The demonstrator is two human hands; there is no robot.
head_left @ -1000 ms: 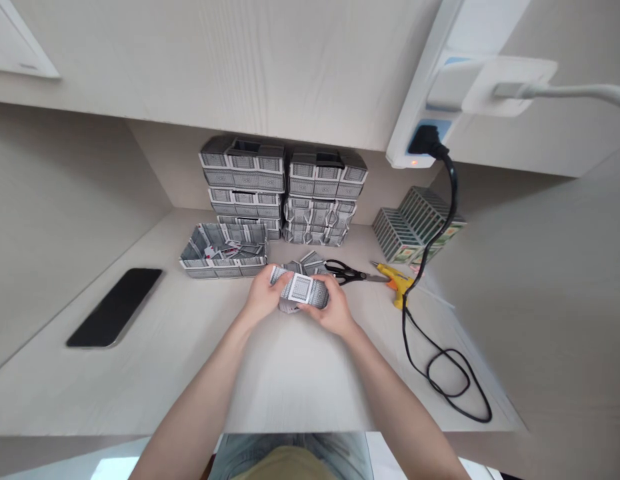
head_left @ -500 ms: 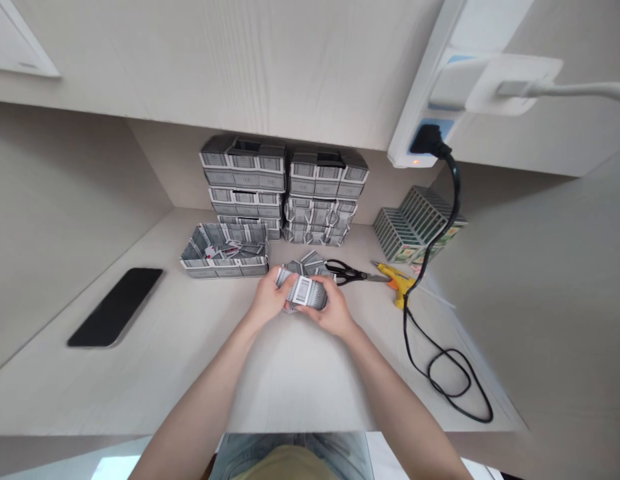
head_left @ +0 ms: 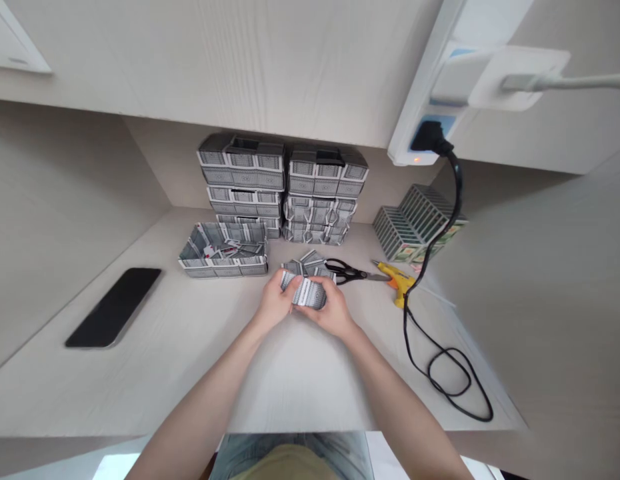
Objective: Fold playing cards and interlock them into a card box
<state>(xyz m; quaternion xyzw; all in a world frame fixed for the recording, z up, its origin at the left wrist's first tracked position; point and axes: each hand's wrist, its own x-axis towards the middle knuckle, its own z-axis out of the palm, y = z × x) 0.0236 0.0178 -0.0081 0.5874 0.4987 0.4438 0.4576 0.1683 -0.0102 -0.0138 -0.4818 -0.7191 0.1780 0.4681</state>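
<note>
Between my two hands, low over the middle of the desk, is a small piece of playing cards [head_left: 310,293] with grey patterned backs. My left hand [head_left: 277,297] grips its left end, thumb on top. At its right end my right hand [head_left: 335,308] is closed around it, thumb along the upper edge. Just beyond the hands lies a loose pile of grey-backed cards [head_left: 313,260]. Black-handled scissors [head_left: 346,271] rest beside that pile. Back to the left stands an open box made of cards [head_left: 225,270], with several loose pieces inside.
Two stacks of card boxes [head_left: 245,175] stand against the back wall. Striped boxes [head_left: 410,223] sit at the back right. A yellow glue gun [head_left: 401,283] lies right, its black cord [head_left: 457,180] running up to a power strip [head_left: 420,133]. A phone [head_left: 115,307] lies left.
My left hand has shifted slightly right, closer to my right hand. The card piece between them now looks more compressed, with its pale middle band narrower.
</note>
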